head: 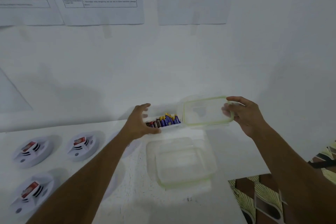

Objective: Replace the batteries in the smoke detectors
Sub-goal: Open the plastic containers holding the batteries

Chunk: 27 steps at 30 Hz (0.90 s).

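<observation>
Head view shows the left hand (140, 122) curled round the left end of the battery box (173, 125), thumb on the near wall and fingers over the far side, while the right hand (243, 114) pinches the lid (205, 111) by its right edge alone, holding it tilted in the air just beside the box. The batteries (166, 120) stand packed in the open box at the back of the table (163, 209), near the wall; three smoke detectors (82, 144) lie to the left, each with a red battery showing. A one-edge pinch on smooth plastic looks weak, so the lid could slip and drop onto the batteries or the empty container (183, 185) below. Dragging the box by one end could tip it and send cells rolling, and the left forearm, low over a half-hidden detector, might knock it
</observation>
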Each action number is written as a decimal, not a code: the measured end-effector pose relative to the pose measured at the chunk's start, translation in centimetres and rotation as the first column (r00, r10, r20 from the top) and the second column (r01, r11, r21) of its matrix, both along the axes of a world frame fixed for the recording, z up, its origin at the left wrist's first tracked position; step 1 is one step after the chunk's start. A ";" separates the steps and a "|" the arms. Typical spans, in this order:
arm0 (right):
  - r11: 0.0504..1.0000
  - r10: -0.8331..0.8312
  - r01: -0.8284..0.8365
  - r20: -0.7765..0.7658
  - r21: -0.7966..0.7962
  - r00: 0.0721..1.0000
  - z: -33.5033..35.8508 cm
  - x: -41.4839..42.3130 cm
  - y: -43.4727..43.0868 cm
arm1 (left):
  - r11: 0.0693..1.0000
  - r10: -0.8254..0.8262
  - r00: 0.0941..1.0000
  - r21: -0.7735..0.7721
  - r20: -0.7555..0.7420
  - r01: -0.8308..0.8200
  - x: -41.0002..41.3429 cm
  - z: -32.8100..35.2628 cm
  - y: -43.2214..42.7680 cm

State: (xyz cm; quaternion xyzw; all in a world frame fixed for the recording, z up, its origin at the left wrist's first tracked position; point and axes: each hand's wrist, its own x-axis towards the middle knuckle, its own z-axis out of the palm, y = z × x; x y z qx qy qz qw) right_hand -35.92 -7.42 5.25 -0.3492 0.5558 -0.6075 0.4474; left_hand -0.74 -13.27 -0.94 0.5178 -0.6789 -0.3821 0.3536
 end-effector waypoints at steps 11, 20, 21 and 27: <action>0.992 0.080 -0.087 0.079 0.093 0.994 -3.1 4.3 -2.4 | 0.999 0.029 0.999 -0.038 -0.015 -0.030 5.9 3.4 0.1; 0.948 0.239 -0.148 -0.323 0.282 0.916 -5.5 7.3 -4.4 | 0.997 -0.080 0.997 0.004 -0.012 0.080 -0.4 1.0 0.7; 0.943 0.255 -0.136 -0.396 0.303 0.882 -5.4 7.0 -4.3 | 0.995 -0.096 0.995 0.012 0.004 0.096 -0.9 0.7 0.7; 0.939 0.279 -0.137 -0.465 0.317 0.840 -5.0 5.6 -2.8 | 0.994 -0.107 0.991 0.044 0.074 0.104 -2.7 -0.1 0.4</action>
